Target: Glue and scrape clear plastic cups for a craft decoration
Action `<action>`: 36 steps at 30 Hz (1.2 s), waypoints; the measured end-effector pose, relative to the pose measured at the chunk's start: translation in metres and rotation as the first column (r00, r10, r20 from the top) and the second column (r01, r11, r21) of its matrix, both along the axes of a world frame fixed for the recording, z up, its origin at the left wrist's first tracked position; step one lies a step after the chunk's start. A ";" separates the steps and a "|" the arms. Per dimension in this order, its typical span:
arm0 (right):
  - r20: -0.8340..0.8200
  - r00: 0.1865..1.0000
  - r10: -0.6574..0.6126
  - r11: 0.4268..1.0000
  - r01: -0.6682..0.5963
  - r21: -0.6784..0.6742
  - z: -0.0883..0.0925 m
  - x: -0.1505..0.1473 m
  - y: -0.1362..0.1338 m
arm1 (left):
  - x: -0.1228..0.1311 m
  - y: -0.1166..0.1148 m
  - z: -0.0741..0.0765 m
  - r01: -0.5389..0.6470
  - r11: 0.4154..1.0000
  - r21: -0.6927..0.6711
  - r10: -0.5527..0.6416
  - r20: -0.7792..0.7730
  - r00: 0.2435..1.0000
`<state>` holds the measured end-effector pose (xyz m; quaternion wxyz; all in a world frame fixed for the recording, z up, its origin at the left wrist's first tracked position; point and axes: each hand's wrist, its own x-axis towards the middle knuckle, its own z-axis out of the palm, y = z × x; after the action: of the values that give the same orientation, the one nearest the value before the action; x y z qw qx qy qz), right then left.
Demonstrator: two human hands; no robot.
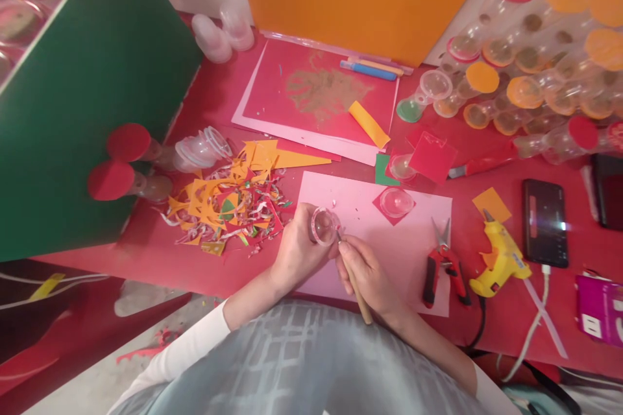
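Note:
My left hand [296,248] is wrapped round a small clear plastic cup [322,227], its round rim turned up toward me. My right hand [368,267] grips a wooden-handled tool [359,295] like a pen; its thin metal tip meets the rim's right side. Whether the tip is a blade, I cannot tell. Both hands are above a pink sheet [316,191]. Beyond them, another clear cup [396,201] sits on a red paper square. To the left is a heap of orange, red and white paper scraps [209,204].
Red-handled cutters [444,266], a yellow glue gun [501,256] and a phone [545,224] lie on the right. Clear bottle shapes with coloured discs [528,91] crowd the back right. A green board [97,91] stands left, an orange board [360,0] at the back.

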<state>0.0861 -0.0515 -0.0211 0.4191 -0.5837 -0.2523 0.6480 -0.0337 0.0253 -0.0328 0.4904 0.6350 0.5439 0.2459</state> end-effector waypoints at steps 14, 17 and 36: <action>0.005 1.000 0.027 1.000 -0.027 -0.016 0.004 0.001 0.000 | 0.002 -0.001 0.003 0.004 1.000 -0.007 -0.003 0.048 0.999; 0.000 1.000 0.020 0.999 -0.020 -0.029 0.003 0.000 0.001 | 0.001 -0.002 0.001 -0.001 1.000 0.005 0.001 0.052 0.999; 0.043 0.999 -0.030 0.998 0.032 -0.048 0.006 -0.005 0.001 | -0.001 -0.002 -0.003 0.032 0.999 0.007 -0.032 0.060 0.998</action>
<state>0.0806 -0.0504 -0.0155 0.4095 -0.6113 -0.2362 0.6347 -0.0346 0.0236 -0.0358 0.5083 0.6376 0.5179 0.2585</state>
